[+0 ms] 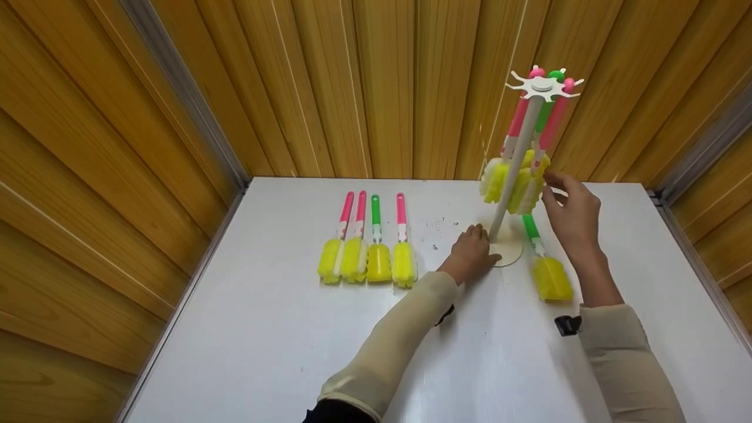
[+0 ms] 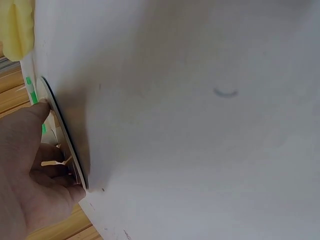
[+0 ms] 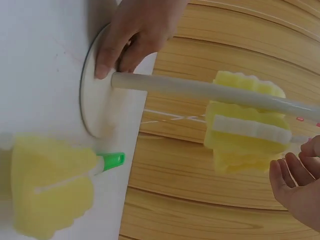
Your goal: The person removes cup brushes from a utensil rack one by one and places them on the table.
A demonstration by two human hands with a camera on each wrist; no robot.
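A white stand with a pole (image 1: 513,182), a round base (image 1: 510,254) and a hooked top (image 1: 541,88) stands at the table's right. Three sponge brushes hang from its hooks: two with pink handles (image 1: 552,123) and one with a green handle (image 1: 543,117). My left hand (image 1: 470,254) rests on the base, its fingertips pressing near the pole's foot. Beside the hanging yellow-and-white sponge heads (image 3: 250,131) is my right hand (image 1: 576,214), fingers loosely bent. Its fingertips lie near a brush's neck; I cannot tell whether they touch it. Below it lies a green-handled brush (image 1: 552,279) on the table.
Several brushes lie in a row on the white table (image 1: 264,352) to the left, among them a green-handled one (image 1: 378,261) and a pink-handled one (image 1: 403,264). Wood-patterned walls (image 1: 382,88) rise behind the table and at its sides.
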